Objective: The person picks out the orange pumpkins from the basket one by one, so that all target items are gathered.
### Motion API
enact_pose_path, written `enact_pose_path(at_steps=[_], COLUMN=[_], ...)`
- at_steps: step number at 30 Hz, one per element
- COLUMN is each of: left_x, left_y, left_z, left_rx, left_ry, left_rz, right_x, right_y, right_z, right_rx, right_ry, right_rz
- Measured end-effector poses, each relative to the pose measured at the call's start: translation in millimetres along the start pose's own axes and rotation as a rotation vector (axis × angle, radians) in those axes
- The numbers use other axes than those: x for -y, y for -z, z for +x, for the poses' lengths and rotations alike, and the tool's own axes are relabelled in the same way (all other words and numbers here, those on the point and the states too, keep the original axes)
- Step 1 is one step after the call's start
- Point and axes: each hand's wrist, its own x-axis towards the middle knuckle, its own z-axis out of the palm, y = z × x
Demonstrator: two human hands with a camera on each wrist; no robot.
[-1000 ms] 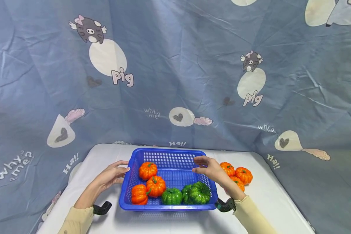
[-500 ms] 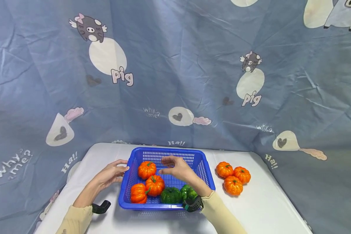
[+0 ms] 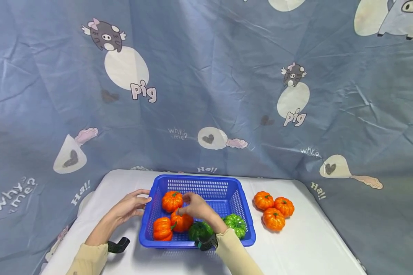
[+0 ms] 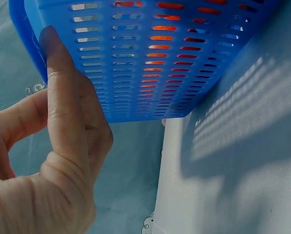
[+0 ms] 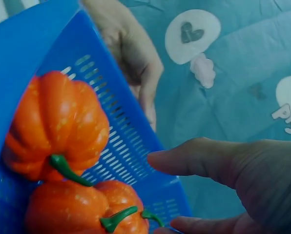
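Observation:
A blue perforated basket (image 3: pixel 168 243) holds three orange pumpkins and, nearer its front, green ones. My left hand (image 3: pixel 129 206) rests its fingertips against the basket's left rim from outside. My right hand (image 3: pixel 197 206) is over the inside of the basket, thumb and fingers apart, close to the rear orange pumpkin (image 3: pixel 172 201) and the middle orange pumpkin (image 3: pixel 182 222). In the right wrist view its thumb stays off the pumpkins. The front-left orange pumpkin (image 3: pixel 162 229) lies in the corner. One dark green pumpkin (image 3: pixel 199 230) is partly covered by the right wrist; a brighter green pumpkin (image 3: pixel 235 225) sits at right.
Three more orange pumpkins (image 3: pixel 273 219) cluster on the white tablecloth (image 3: pixel 303 236) right of the basket. A blue patterned curtain (image 3: pixel 179 114) hangs behind and around the table. Black devices are strapped at both wrists.
My right hand has moved left from the basket's right side and come down by the orange pumpkins. The three pumpkins on the table came into full sight. The left hand has stayed at the rim.

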Motion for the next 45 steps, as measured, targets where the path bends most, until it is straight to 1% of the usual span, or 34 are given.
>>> enact_pose_path(at_steps=[1, 3, 6, 10, 15, 17, 19, 22, 30, 34, 39, 42, 45], left_x=[-0.3, -1.8, -3.2, -3.1, -2.3, -2.0, -1.9, -2.7, -3.8, -3.0, -2.2, -1.2, 0.1], left_y=[0.4, 0.5, 1.1, 1.8, 2.0, 2.3, 2.6, 2.6, 2.3, 2.3, 1.5, 1.1, 1.0], left_z=[-0.5, -1.6, -2.8, -2.5, -2.3, -3.0, -3.6, -4.5, -4.9, -4.8, -2.7, -1.3, -1.0], left_rx=[0.001, -0.007, -0.015, -0.024, -0.021, -0.021, -0.02, -0.021, -0.03, -0.022, -0.012, -0.005, 0.005], left_ry=[0.001, 0.005, 0.008, 0.014, 0.016, 0.017, 0.018, 0.016, 0.022, 0.018, 0.012, 0.011, 0.01], left_rz=[0.002, 0.007, 0.012, 0.02, 0.023, 0.022, 0.021, 0.025, 0.024, 0.012, 0.012, 0.011, 0.006], right_x=[0, 0, -1, -4, -12, -14, -15, -16, -19, -19, -16, -15, -16], right_y=[-1, -3, -4, -4, -1, -1, -1, -2, -4, -3, 3, 8, 13], right_z=[0.4, 2.4, 5.9, 11.2, 16.2, 16.9, 17.1, 16.9, 18.4, 17.5, 13.7, 11.1, 8.6], right_rx=[0.015, 0.042, 0.104, 0.184, 0.238, 0.271, 0.303, 0.329, 0.325, 0.293, 0.26, 0.239, 0.209], right_ry=[-0.008, -0.018, -0.039, -0.055, -0.094, -0.105, -0.099, -0.099, -0.098, -0.099, -0.105, -0.097, -0.083], right_rz=[-0.01, -0.065, -0.177, -0.257, -0.289, -0.275, -0.266, -0.246, -0.241, -0.264, -0.289, -0.26, -0.2])
